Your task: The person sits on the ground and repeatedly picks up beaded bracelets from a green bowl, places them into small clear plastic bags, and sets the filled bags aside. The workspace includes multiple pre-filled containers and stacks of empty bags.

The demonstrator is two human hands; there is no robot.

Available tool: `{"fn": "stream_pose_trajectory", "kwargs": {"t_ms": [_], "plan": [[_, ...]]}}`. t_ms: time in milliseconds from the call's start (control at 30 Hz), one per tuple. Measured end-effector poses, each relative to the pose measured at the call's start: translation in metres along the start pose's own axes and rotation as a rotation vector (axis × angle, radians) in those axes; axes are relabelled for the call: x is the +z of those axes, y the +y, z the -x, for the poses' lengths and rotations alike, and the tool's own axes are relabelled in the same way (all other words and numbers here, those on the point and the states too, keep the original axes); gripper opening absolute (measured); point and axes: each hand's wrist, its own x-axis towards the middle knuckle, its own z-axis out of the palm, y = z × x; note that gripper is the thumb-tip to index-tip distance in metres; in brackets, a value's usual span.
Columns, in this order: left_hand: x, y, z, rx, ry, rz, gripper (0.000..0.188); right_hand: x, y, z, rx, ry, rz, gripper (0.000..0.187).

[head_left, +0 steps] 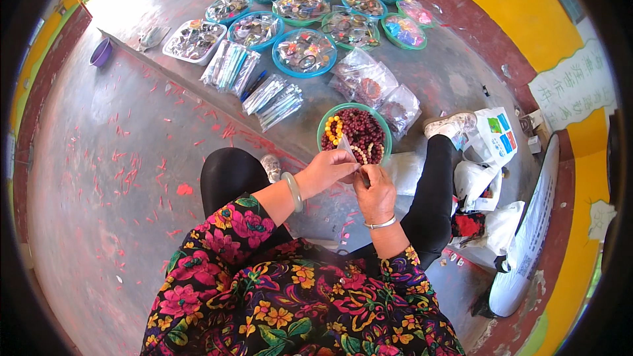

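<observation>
My left hand [330,170] and my right hand [376,191] meet over the near edge of a green plastic bowl [321,126]. Fingers of both hands are pinched together around a small clear plastic bag [344,146], whose pointed corner sticks up; what else they hold is hidden. Inside the bowl lie many dark red bead bracelets [364,125], a yellow bead bracelet [333,128] on the left side and pale beads [360,154] close to my fingertips. A pale bangle circles my left wrist, and a silver one my right.
Beyond the bowl, bagged bracelets [369,82], bundles of packaged pens [277,100] and several basins of small packets [304,51] cover the floor. White bags [478,181] lie right of my leg. Red scraps [135,165] litter the left floor, with a purple bucket [101,53] farther off.
</observation>
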Motion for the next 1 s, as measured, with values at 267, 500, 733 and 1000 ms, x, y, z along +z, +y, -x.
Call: {"fn": "stream_pose_trajectory", "kwargs": {"t_ms": [267,500,733,1000], "plan": [[-0.007,-0.012,-0.004,-0.052,-0.021,0.122,0.015,0.006,0.011,0.003,0.028,0.018,-0.143,0.012],[-0.005,-0.004,-0.001,-0.17,-0.003,0.329,0.016,0.001,0.01,0.001,-0.204,0.099,0.059,0.014],[-0.005,0.001,0.001,-0.133,0.006,0.31,0.016,0.002,0.004,0.004,-0.018,-0.025,-0.103,0.021],[-0.003,0.004,0.001,-0.108,0.05,-0.025,0.017,0.015,0.024,0.008,0.262,-0.1,-0.472,0.018]]}}
